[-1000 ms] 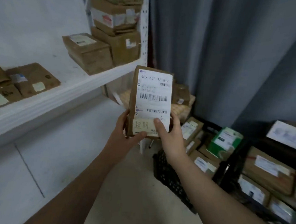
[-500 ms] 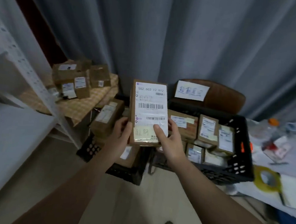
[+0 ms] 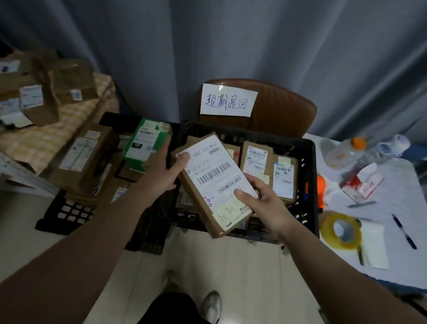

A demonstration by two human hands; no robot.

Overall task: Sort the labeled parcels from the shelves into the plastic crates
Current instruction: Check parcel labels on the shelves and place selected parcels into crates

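Head view: both hands hold a flat brown cardboard parcel (image 3: 213, 184) with a white barcode label and a yellow handwritten note. It hangs tilted over the near-left part of a black plastic lattice crate (image 3: 309, 188), its near corner jutting past the crate's front rim.

The left hand (image 3: 165, 171) grips the parcel's far-left corner, with the thumb pressed on the label and the fingers curled along the edge below. The right hand (image 3: 262, 205) grips its right side, with the thumb on the label and the fingers tucked under, out of sight.

Inside the crate, behind the held parcel, two upright brown labeled boxes (image 3: 257, 158) stand side by side. Behind the crate is a brown leather chair back (image 3: 287, 108), which carries a white paper sign with handwritten characters (image 3: 228, 101).

Just left of the crate, a green-and-white carton (image 3: 145, 144) sits on top of other brown boxes in a second black crate (image 3: 70, 212).

Right of the crate, a white-covered table (image 3: 406, 200) holds a yellow tape roll (image 3: 339, 230), a clear bottle with an orange cap (image 3: 344, 152) and a dark pen (image 3: 404, 232).

A grey curtain (image 3: 241, 37) hangs behind the crate.
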